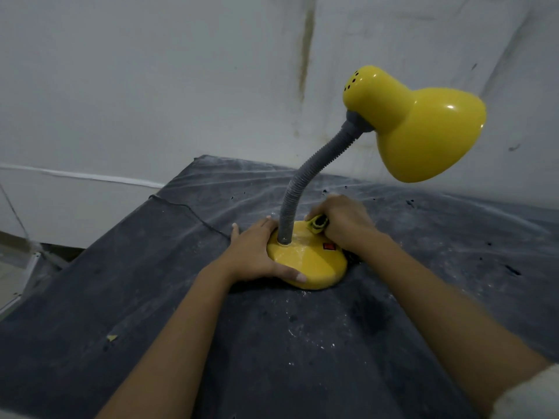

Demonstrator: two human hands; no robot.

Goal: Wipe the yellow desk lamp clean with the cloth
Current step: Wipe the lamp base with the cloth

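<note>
I am looking down on a glossy yellow desk lamp [307, 261] standing at the middle of a dark grey bench [272, 343], which is covered in wrinkled clear plastic film and dusted with white specks. The lamp's round domed base [314, 267] sits flat on the bench. A grey ribbed flexible neck [308, 179] rises from it and curves right to a bell-shaped yellow shade [429, 131] that opens down and to the right. The left grip [257, 252], a bare hand, clasps the left rim of the base, with its fingers reaching toward the far side and its thumb lying along the near edge. The right grip [344, 222], also a bare hand, is closed around a bunched yellow cloth with dark markings [317, 222] and presses it onto the far right of the base, just beside the neck. A small red switch [328, 246] shows on the base near that wrist. A stained white wall [151, 86] stands at the far side.
</note>
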